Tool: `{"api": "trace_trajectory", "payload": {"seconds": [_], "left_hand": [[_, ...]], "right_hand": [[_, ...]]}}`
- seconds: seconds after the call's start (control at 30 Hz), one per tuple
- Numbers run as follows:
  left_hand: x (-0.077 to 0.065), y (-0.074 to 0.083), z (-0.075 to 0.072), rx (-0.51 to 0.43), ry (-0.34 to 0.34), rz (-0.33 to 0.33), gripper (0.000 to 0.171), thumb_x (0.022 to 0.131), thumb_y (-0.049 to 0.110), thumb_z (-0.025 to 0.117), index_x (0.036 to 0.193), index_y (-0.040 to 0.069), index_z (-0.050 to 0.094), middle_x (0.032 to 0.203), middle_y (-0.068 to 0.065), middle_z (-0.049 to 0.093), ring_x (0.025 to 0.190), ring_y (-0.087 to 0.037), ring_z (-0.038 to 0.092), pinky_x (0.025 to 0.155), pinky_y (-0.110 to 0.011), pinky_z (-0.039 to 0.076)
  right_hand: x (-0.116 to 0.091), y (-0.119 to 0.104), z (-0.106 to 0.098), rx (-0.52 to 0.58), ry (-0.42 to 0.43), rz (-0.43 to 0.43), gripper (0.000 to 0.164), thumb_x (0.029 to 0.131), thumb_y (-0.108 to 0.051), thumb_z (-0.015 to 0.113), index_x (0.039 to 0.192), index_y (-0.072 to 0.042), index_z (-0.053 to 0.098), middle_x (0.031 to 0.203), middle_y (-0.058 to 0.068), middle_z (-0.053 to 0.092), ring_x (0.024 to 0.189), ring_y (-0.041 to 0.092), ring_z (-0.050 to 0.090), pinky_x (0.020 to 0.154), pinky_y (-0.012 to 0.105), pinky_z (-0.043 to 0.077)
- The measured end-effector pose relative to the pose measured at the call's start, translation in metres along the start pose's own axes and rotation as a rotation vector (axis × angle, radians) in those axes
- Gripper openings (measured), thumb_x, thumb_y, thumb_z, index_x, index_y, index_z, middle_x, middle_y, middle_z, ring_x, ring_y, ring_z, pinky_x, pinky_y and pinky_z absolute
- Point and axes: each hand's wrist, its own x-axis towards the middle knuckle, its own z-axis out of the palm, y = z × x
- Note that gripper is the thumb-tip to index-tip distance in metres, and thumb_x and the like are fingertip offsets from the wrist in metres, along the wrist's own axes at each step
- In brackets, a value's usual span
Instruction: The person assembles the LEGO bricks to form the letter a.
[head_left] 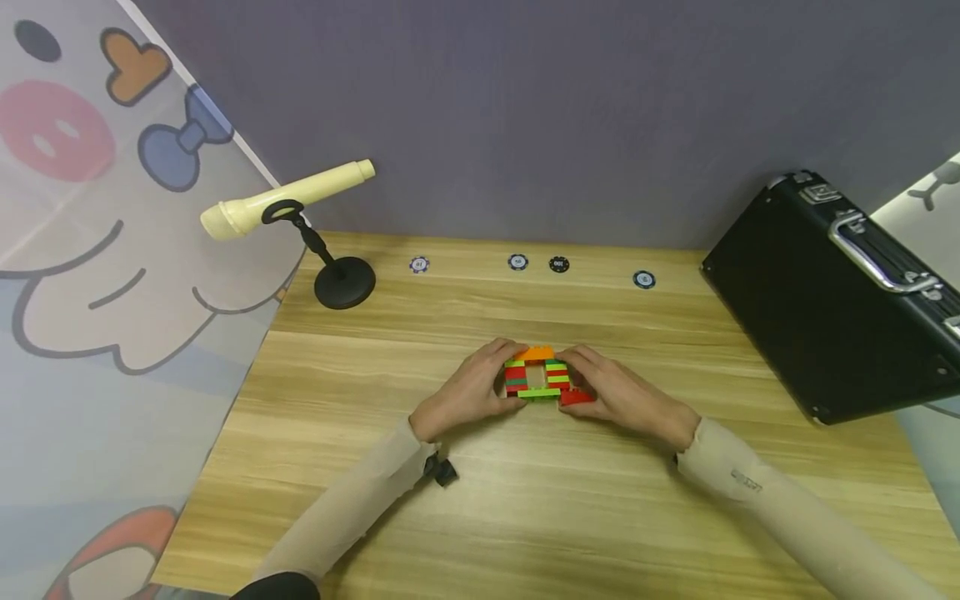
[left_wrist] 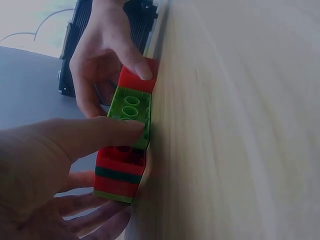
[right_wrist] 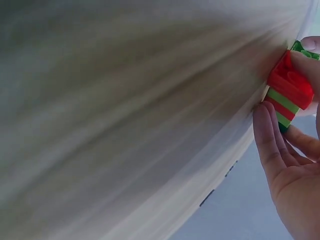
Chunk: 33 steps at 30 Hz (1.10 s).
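A small rectangular frame of toy building bricks [head_left: 558,377] lies on the wooden table between both hands. Its sides are stacked in red and green layers, with an orange brick [head_left: 535,353] across the far side and a lime brick [head_left: 539,393] across the near side. My left hand [head_left: 472,387] grips the left end, thumb over the lime brick, whose hollow underside shows in the left wrist view. At the near right corner sits a red brick [head_left: 576,397]. My right hand [head_left: 622,392] holds it with the thumb on its near face, other fingers at the striped stack [right_wrist: 282,105].
Several poker chips, one of them black [head_left: 558,264], lie along the back of the table [head_left: 525,517]. A pale yellow microphone [head_left: 300,197] rests in a black stand [head_left: 345,282] at the back left. On the right stands a black case [head_left: 817,308] with metal handle.
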Motion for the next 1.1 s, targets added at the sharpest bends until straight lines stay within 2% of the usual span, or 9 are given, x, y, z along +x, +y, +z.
{"api": "trace_trajectory", "payload": {"seconds": [0.37,0.7,0.97,1.1], "left_hand": [[0.0037,-0.0021,-0.0044,0.011,0.010,0.020,0.080,0.075,0.034,0.084,0.142,0.013,0.046,0.134,-0.001,0.053,0.118,-0.016,0.055,0.101,-0.036,0.048],[0.0038,-0.0038,-0.0057,0.023,0.020,0.031,0.081,0.074,0.032,0.085,0.143,0.012,0.046,0.135,-0.002,0.054,0.118,-0.016,0.056,0.102,-0.035,0.048],[0.0057,-0.0037,-0.0064,0.023,-0.035,0.007,0.082,0.077,0.032,0.083,0.146,0.014,0.042,0.141,-0.002,0.050,0.124,-0.017,0.052,0.107,-0.037,0.044],[0.0071,-0.0042,-0.0057,0.030,-0.033,0.003,0.083,0.078,0.032,0.083,0.147,0.014,0.041,0.143,-0.002,0.049,0.126,-0.017,0.052,0.108,-0.036,0.044]], "right_hand": [[0.0070,0.0037,-0.0060,-0.059,-0.012,-0.024,0.068,0.085,-0.045,0.075,0.139,-0.016,0.048,0.131,-0.002,0.055,0.102,0.008,0.058,0.088,0.031,0.055],[0.0095,0.0063,-0.0043,-0.108,0.027,-0.076,0.066,0.084,-0.047,0.074,0.137,-0.016,0.050,0.129,-0.001,0.055,0.099,0.008,0.060,0.083,0.031,0.056],[0.0066,0.0054,-0.0011,-0.162,0.074,-0.081,0.068,0.083,-0.049,0.074,0.136,-0.014,0.052,0.132,0.003,0.058,0.112,0.018,0.063,0.090,0.039,0.056],[0.0063,0.0053,-0.0007,-0.205,0.085,-0.102,0.068,0.085,-0.048,0.072,0.139,-0.012,0.050,0.134,0.007,0.056,0.116,0.024,0.062,0.090,0.043,0.056]]}}
